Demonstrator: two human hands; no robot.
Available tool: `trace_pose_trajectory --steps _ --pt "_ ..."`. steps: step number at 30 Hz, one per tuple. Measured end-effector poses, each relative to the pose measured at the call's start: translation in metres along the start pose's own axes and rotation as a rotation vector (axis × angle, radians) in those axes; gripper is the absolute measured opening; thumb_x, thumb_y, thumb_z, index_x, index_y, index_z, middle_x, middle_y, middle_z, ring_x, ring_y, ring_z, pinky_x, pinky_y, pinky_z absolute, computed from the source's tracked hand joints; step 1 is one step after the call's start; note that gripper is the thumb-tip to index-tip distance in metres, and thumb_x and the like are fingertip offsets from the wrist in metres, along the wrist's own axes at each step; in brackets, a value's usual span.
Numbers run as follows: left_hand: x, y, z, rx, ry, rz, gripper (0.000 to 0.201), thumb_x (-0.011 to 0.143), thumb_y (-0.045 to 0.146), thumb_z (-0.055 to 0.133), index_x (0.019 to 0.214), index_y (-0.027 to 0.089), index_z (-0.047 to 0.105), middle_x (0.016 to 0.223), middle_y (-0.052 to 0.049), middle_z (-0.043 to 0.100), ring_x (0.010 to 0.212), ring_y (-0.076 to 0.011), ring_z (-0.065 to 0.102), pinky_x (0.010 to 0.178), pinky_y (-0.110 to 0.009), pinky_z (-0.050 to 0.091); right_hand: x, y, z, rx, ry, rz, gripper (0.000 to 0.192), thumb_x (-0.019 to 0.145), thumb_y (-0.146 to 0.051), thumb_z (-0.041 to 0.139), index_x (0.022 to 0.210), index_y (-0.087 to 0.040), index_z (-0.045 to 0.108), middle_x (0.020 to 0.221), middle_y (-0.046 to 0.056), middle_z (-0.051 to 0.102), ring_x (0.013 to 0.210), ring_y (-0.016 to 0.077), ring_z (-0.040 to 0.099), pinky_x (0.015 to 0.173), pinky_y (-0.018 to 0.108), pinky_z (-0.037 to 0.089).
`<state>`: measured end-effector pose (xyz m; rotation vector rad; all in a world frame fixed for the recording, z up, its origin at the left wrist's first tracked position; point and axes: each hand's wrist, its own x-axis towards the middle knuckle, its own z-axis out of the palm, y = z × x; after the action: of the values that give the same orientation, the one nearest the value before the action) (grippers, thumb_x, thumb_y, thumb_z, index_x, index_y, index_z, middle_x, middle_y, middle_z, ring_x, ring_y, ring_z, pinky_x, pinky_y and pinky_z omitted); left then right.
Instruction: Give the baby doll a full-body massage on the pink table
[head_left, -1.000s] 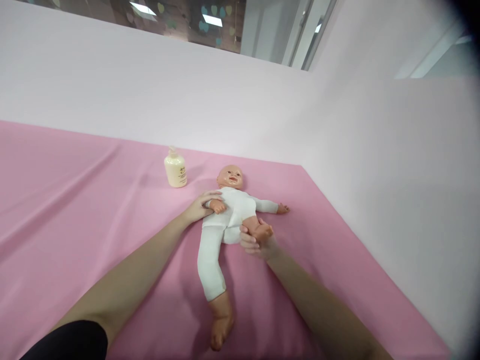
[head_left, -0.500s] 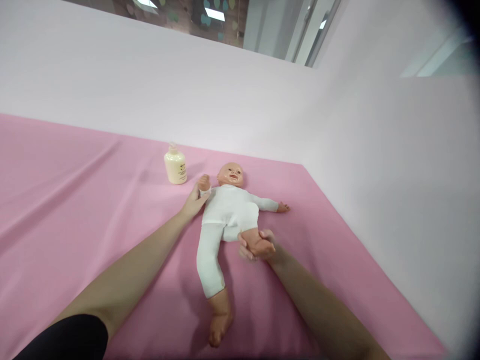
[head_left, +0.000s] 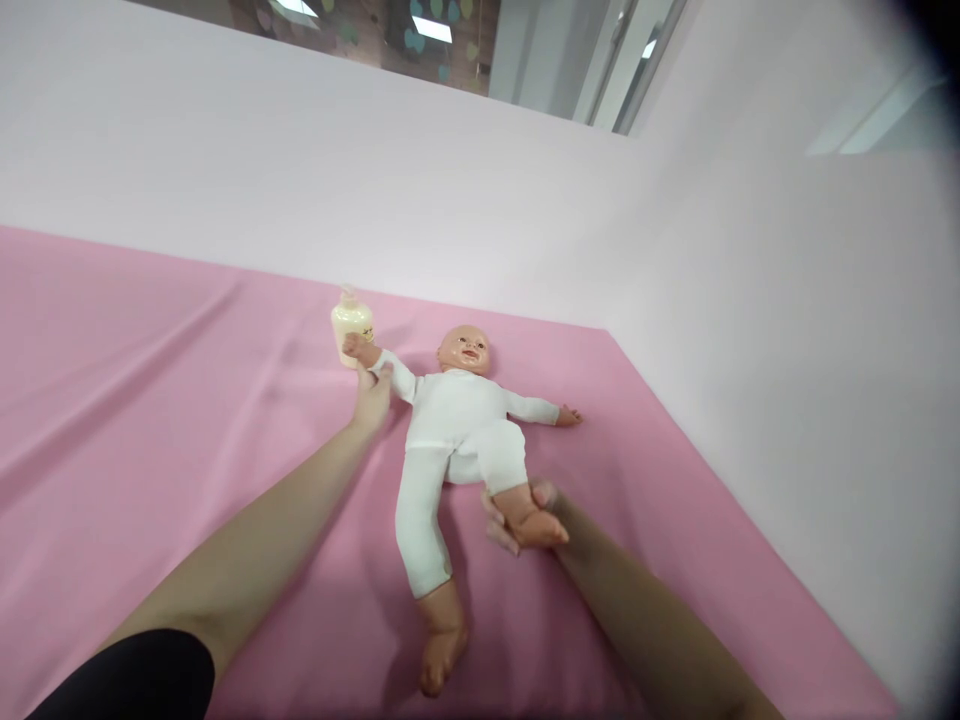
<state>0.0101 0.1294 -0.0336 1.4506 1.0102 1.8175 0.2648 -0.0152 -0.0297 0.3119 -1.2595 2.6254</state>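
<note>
A baby doll (head_left: 459, 412) in a white long-sleeved suit lies on its back on the pink sheet (head_left: 187, 420), its head toward the wall. My left hand (head_left: 371, 398) is closed round the doll's forearm on the left, which is stretched out sideways. Part of that hand's fingers is hidden behind the sleeve. My right hand (head_left: 501, 522) wraps round the doll's ankle on the right and keeps that bent leg raised off the sheet. The doll's other leg lies extended toward me, and its other arm rests out to the right.
A cream pump bottle (head_left: 350, 318) stands behind the doll's held fist, partly covered by it. White padded walls (head_left: 375, 180) rise at the back and right. Beyond the back wall is a window (head_left: 450, 60) with ceiling lights showing in it.
My left hand has moved the doll's arm outward to the left, away from its body. My right hand has brought the bent leg down and toward me, straightening it a little.
</note>
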Motion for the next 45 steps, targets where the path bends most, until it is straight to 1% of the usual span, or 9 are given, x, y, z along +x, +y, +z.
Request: trace_pose_trajectory --steps 5,11,16,20,29,34,37,40,45 --pt "-0.015 0.026 0.018 0.049 -0.154 0.024 0.035 0.071 0.032 0.066 0.101 0.018 0.056 0.101 -0.006 0.062 0.096 -0.0194 0.058 0.088 -0.036 0.047 0.004 -0.018 0.009 0.106 0.265 -0.337 0.053 0.063 -0.068 0.059 0.078 -0.02 0.041 0.055 -0.006 0.041 0.046 0.0078 0.028 0.043 0.019 0.028" --pt "-0.022 0.04 0.02 0.213 -0.571 0.406 0.025 0.078 0.013 0.051 0.098 0.02 0.064 0.106 -0.008 0.064 0.104 -0.0186 0.057 0.095 -0.04 0.043 0.006 -0.026 0.004 0.194 0.603 -0.319 0.039 0.068 -0.055 0.054 0.077 -0.019 0.041 0.054 -0.005 0.035 0.049 0.0097 0.026 0.043 0.021 0.023" --pt "-0.024 0.041 0.018 0.434 -0.632 0.552 0.036 0.079 0.007 0.044 0.105 0.023 0.062 0.113 -0.005 0.062 0.111 -0.0185 0.053 0.099 -0.042 0.04 0.008 -0.026 0.004 0.188 0.681 -0.349 0.036 0.072 -0.051 0.05 0.082 -0.018 0.045 0.055 -0.005 0.036 0.049 0.0099 0.026 0.045 0.02 0.022" --pt "-0.025 0.039 0.016 0.449 -0.525 0.461 0.032 0.082 0.015 0.047 0.112 0.021 0.056 0.115 -0.007 0.059 0.11 -0.0193 0.052 0.097 -0.04 0.041 0.007 -0.023 0.003 0.111 0.584 -0.282 0.039 0.071 -0.053 0.049 0.086 -0.016 0.049 0.056 -0.003 0.045 0.049 0.01 0.029 0.045 0.021 0.023" --pt "-0.008 0.01 0.008 0.044 0.018 -0.078 0.029 0.081 0.035 0.057 0.106 0.021 0.049 0.101 -0.006 0.059 0.093 -0.0176 0.058 0.084 -0.033 0.047 0.0 0.0 -0.005 -0.103 0.165 0.081 0.055 0.06 -0.054 0.07 0.091 -0.009 0.059 0.075 0.011 0.068 0.061 0.0181 0.06 0.057 0.029 0.044" --pt "-0.002 0.001 0.002 -0.055 0.111 -0.166 0.027 0.08 0.038 0.058 0.1 0.023 0.05 0.097 -0.005 0.059 0.089 -0.0168 0.059 0.08 -0.031 0.048 0.007 -0.001 -0.008 -0.109 -0.152 0.304 0.045 0.065 -0.033 0.075 0.1 -0.011 0.057 0.092 0.013 0.068 0.081 0.0219 0.065 0.07 0.03 0.046" --pt "-0.007 0.01 0.005 0.047 0.032 -0.111 0.031 0.078 0.034 0.059 0.106 0.022 0.051 0.099 -0.006 0.059 0.089 -0.0182 0.057 0.079 -0.033 0.047 0.006 0.0 -0.011 -0.047 -0.203 0.088 0.044 0.061 -0.039 0.076 0.092 -0.015 0.055 0.083 0.01 0.067 0.07 0.0176 0.061 0.063 0.027 0.044" --pt "-0.016 0.026 0.01 0.248 -0.121 0.146 0.026 0.08 0.028 0.056 0.104 0.02 0.056 0.101 -0.007 0.058 0.096 -0.0203 0.054 0.089 -0.038 0.042 0.005 -0.003 -0.007 0.069 -0.01 -0.225 0.044 0.06 -0.056 0.069 0.074 -0.019 0.048 0.058 0.0 0.058 0.052 0.0123 0.047 0.056 0.026 0.039" --pt "-0.026 0.045 0.014 0.599 -0.505 0.588 0.032 0.084 0.018 0.046 0.112 0.025 0.059 0.118 -0.009 0.055 0.11 -0.0235 0.047 0.095 -0.042 0.035 0.01 -0.017 0.007 0.184 0.497 -0.378 0.04 0.069 -0.057 0.055 0.073 -0.02 0.041 0.053 -0.007 0.037 0.049 0.0092 0.028 0.052 0.022 0.03"
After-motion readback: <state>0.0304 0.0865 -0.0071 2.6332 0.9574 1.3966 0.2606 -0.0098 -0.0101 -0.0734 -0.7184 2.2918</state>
